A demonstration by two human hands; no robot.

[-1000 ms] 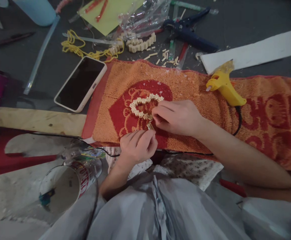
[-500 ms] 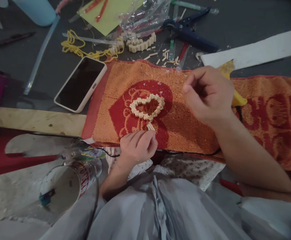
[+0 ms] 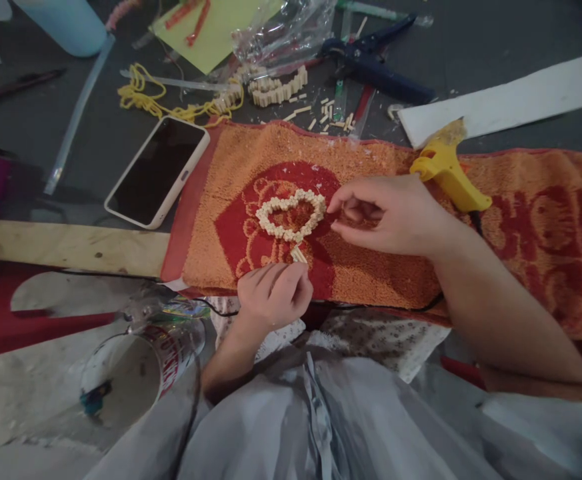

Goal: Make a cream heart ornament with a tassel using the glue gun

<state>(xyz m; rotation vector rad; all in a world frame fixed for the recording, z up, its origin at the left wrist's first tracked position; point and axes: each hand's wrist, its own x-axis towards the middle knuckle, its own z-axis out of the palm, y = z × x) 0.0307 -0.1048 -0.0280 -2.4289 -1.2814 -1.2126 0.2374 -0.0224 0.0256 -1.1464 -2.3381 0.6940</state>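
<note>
A ring of short pale stick pieces [image 3: 291,235], bent into a heart-like outline, lies on the orange and red towel [image 3: 371,273]. Just below it, a small bundle of pale sticks [image 3: 298,255] pokes out from the fingertips of my left hand [image 3: 275,293], which is curled closed at the towel's front edge. My right hand [image 3: 385,213] hovers by the ring's right side, thumb and forefinger apart, with nothing visible between them. Behind that hand, a yellow glue gun [image 3: 448,170] rests on the towel.
A phone [image 3: 158,172] overlaps the towel's left end. Loose stick pieces [image 3: 328,113], blue cutters [image 3: 378,70], yellow cord [image 3: 141,93] and a white strip [image 3: 505,97] lie along the back. A bin [image 3: 121,380] stands below at left.
My right hand has moved left and down from beside the glue gun to the ring's right edge, and its fingers have stretched out. My left hand stays in place.
</note>
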